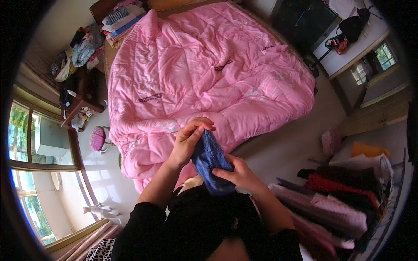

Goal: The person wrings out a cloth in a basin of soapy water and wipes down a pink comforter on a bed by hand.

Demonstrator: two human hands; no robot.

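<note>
A blue piece of cloth (209, 163), fuzzy along its upper part and smoother lower down, is stretched between my hands in front of my body. My left hand (190, 138) pinches its upper end with fingertips and thumb. On its right side, lower down, my right hand (235, 173) grips it with the thumb on top. The cloth is bunched, so I cannot make out what kind of item it is. Just beyond my hands, a pink quilted comforter (187, 82) lies spread over the bed.
Folded clothes (122, 19) are stacked at the bed's far left corner, with a heap of clothes (87, 50) beside it. A pink round stool (98, 138) and a white cat (102, 211) are on the left. Hanging garments (335, 204) fill the near right.
</note>
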